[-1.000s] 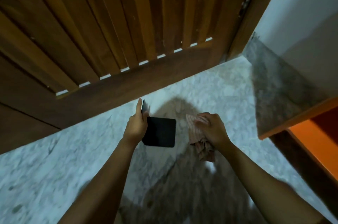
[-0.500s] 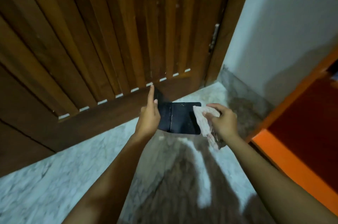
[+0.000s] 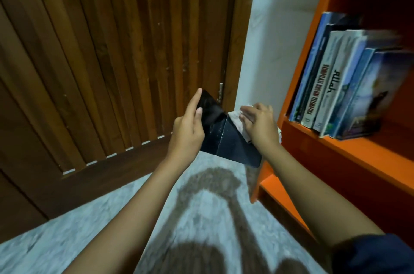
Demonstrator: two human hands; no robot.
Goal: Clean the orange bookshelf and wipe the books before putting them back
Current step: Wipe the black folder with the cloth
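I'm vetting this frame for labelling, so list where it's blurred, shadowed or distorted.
Head view: the books on the orange bookshelf smear with motion blur toward the right edge, two spine titles legible; the black book, cloth, left hand and right hand look fairly sharp; the person's soft shadow darkens the marble floor; wide-angle distortion fans the door slats.

This looks like a room in a home, a corner by a doorway. A dark slatted wooden door (image 3: 112, 49) fills the left side, meeting a plain white wall (image 3: 268, 27). The floor (image 3: 67, 240) is pale grey stone with a marbled pattern. Against the wall stands a painted orange bookshelf (image 3: 349, 150), and a short row of books (image 3: 336, 85) leans on one shelf, spines facing out
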